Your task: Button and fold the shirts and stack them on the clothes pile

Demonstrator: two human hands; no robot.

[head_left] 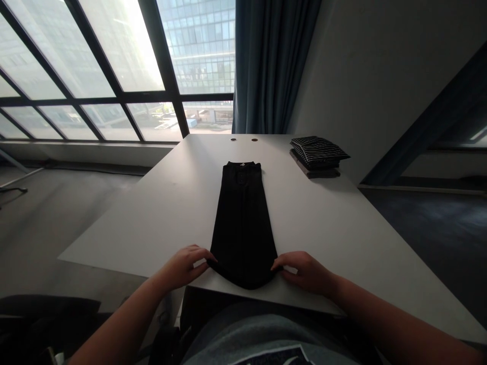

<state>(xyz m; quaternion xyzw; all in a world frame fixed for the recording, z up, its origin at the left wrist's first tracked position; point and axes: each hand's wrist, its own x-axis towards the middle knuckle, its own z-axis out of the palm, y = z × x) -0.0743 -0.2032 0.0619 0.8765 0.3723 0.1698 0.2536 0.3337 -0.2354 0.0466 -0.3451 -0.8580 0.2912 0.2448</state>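
A long black garment (243,223) lies flat on the white table in front of me, narrow at the far end and wider near me. A small pale label shows at its far edge, and a faint line runs down its middle; I cannot tell its exact kind. My left hand (189,266) pinches its near left corner between thumb and fingers. At the near right corner, my right hand (304,271) grips the cloth in the same way. Between the hands the near edge sags toward me in a curve, close to the table's front edge.
On the white table (152,218), a stack of folded clothes (317,154), striped black-and-white on top, sits at the far right. Two round holes are near the back edge. Behind are large windows (114,56) and a blue curtain (270,66).
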